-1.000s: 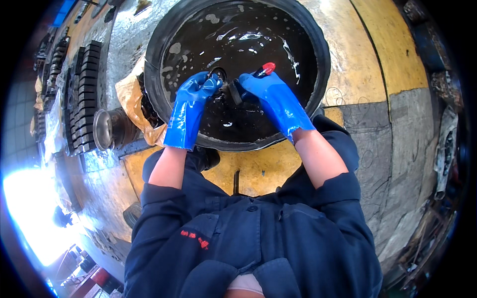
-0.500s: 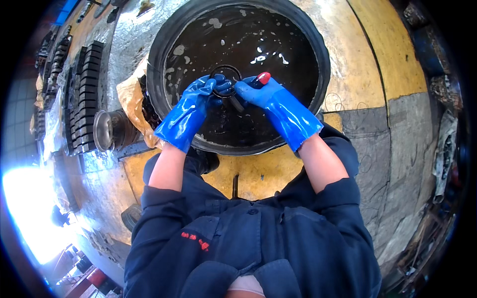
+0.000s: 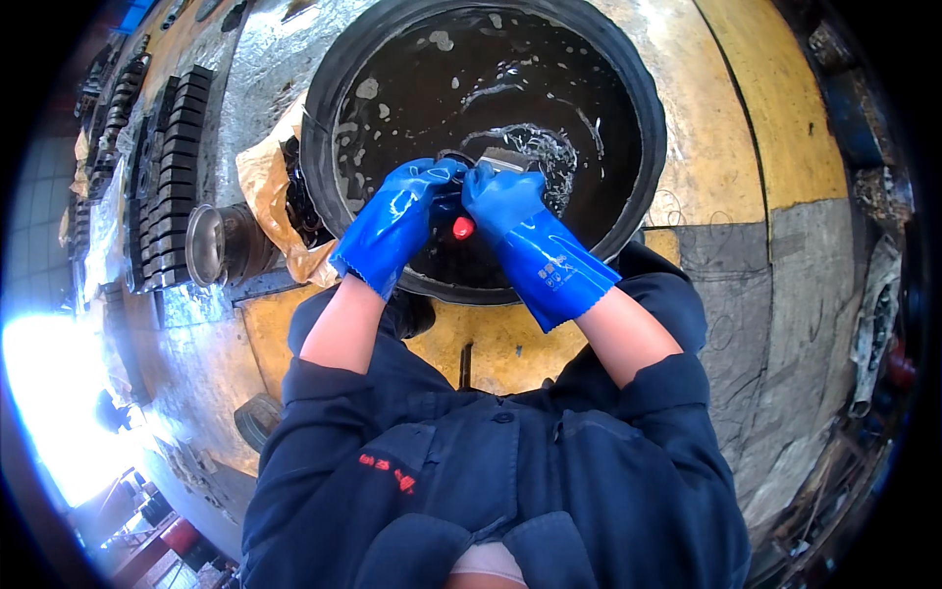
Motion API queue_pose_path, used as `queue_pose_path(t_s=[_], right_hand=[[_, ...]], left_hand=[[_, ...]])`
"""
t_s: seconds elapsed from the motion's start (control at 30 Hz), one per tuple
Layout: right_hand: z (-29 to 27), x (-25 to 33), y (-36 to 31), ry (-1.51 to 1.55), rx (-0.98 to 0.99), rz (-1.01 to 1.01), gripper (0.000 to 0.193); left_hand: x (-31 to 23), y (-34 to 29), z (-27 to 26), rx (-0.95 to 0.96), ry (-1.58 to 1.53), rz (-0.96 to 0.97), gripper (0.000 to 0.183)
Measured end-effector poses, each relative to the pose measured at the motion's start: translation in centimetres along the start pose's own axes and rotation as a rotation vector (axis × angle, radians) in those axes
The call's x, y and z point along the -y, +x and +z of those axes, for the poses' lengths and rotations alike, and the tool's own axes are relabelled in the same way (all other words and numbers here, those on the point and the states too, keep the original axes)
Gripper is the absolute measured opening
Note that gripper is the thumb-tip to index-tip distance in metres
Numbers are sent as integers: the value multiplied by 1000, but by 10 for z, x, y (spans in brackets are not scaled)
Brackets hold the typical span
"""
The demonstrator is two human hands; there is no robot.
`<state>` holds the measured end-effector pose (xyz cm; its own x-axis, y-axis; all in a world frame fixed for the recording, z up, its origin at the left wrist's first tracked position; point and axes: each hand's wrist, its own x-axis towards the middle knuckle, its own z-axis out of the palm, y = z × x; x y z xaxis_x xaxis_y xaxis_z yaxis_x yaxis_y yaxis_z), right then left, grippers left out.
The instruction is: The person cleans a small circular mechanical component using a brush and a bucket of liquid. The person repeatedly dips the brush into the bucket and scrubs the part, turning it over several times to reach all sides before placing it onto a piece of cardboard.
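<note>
Both my hands wear long blue rubber gloves and meet over a wide black tub (image 3: 324,108) of dark liquid. My right hand (image 3: 505,201) is closed round a flat paintbrush (image 3: 506,160); its bristles and metal band stick out beyond the fingers, and the red handle end points back toward me. My left hand (image 3: 417,201) is closed on a dark ring (image 3: 454,155), of which only the far edge shows above the glove. The rest of the ring is hidden by the fingers. Ripples and foam streak the liquid just past the brush.
Left of the tub lies a crumpled tan bag (image 3: 263,182) with dark parts in it. Beside it rests a metal cylinder (image 3: 224,245) on its side. Ribbed black parts (image 3: 175,177) stand in a row further left. A dark roller (image 3: 257,420) lies near my left elbow.
My right hand has turned over, bringing the brush's bristles up to the far side and its red end toward me. My left hand has tilted inward, covering most of the ring. Fresh ripples appear.
</note>
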<state>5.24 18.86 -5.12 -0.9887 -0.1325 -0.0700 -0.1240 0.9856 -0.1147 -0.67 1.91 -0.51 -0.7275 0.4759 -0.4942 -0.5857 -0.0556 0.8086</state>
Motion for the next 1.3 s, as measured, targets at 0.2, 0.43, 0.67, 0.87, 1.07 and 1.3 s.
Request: queue_pose_path(t_s=[0.2,0.43,0.67,0.87,1.07,1.3], right_hand=[[-8,-44,1,579,-133,392,24],[-58,-36,-3,1387,-338,71,17],[-34,-45,-3,783,-302,200,26],[-23,-59,2,1210,-261,455,24],[-53,-26,5,1688,-204,64,20],[-28,-50,12,1325,-250,503,35]], left_hand=[[-9,-14,-13,-173,128,187,29],[-6,-15,-22,-168,139,225,36],[-5,-12,-27,-187,243,228,40],[-16,-13,-8,-194,371,145,41],[-2,-2,-32,-138,611,173,42],[-7,-10,-4,-241,480,174,45]])
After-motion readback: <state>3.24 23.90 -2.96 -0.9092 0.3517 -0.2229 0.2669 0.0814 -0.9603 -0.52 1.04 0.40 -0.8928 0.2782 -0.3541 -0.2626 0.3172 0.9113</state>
